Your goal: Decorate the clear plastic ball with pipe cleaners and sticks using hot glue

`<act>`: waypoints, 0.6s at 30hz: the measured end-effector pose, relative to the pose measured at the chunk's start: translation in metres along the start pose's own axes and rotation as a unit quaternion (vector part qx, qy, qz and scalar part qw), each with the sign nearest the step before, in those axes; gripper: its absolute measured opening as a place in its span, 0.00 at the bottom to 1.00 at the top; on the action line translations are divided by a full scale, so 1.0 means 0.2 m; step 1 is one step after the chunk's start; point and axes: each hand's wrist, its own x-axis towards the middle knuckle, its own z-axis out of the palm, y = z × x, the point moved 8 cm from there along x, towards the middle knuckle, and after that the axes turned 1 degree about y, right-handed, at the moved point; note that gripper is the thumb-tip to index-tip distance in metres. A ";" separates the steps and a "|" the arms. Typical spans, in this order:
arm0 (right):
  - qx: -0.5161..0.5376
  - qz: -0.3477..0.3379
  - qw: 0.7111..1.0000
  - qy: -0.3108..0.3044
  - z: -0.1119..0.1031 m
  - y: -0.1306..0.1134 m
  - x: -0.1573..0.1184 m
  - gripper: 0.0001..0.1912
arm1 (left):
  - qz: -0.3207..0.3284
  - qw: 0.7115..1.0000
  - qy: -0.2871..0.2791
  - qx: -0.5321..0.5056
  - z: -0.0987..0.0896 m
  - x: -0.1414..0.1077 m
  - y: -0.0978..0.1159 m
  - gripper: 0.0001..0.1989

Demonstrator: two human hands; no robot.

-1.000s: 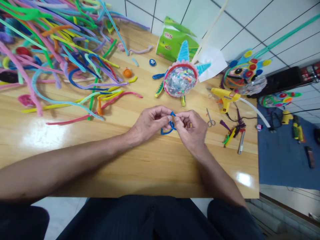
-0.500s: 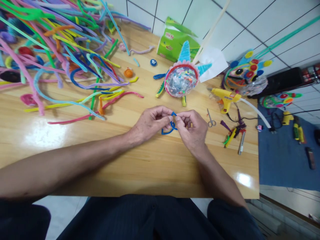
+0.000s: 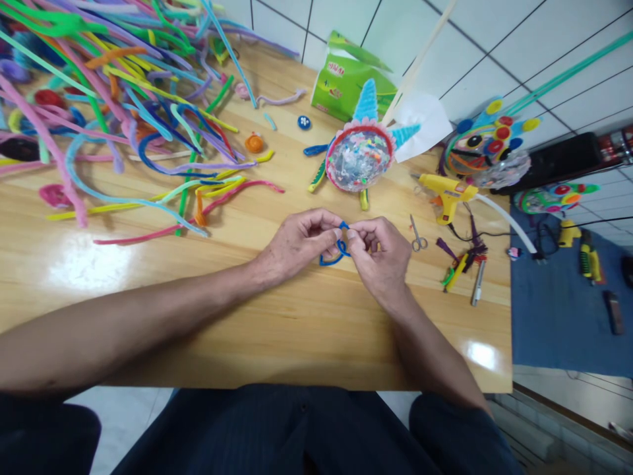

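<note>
bent blue pipe cleaner point(image 3: 330, 260) pinched by both hands, near side of horned dome point(image 3: 359, 160)

position: the blue pipe cleaner is between the left hand point(image 3: 299, 243) and the right hand point(image 3: 383, 254), nearer the wearer than the dome. both grips are narrow, thumb and fingertips pinched on its far part; loops show below. contact with the bench point(image 3: 297, 330) cannot be told.

assessment: the step appears to be bending or twisting. advisable: anchor with the left grip, turn in small amounts with the right, and leave the loops uncrushed.

count, relative to the dome: blue horns point(image 3: 366, 100) on it, two; left of it, one blue button point(image 3: 303, 123) and one orange ball point(image 3: 254, 142); behind, one green packet point(image 3: 336, 79); right, one yellow glue gun point(image 3: 448, 190) and one pair of scissors point(image 3: 416, 234); far left, heaped pipe cleaners point(image 3: 116, 105), too tangled to count.
</note>
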 end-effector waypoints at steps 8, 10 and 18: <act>-0.009 -0.015 1.000 0.006 0.00 -0.01 0.00 0.07 | 0.003 1.000 -0.003 0.004 0.00 0.00 0.00 0.19; -0.007 -0.022 1.000 0.008 0.00 -0.01 0.00 0.07 | 0.006 1.000 -0.005 0.001 0.00 0.00 0.00 0.20; 0.011 -0.024 1.000 0.009 0.00 -0.02 0.00 0.07 | 0.012 1.000 -0.008 -0.006 0.00 0.01 -0.01 0.20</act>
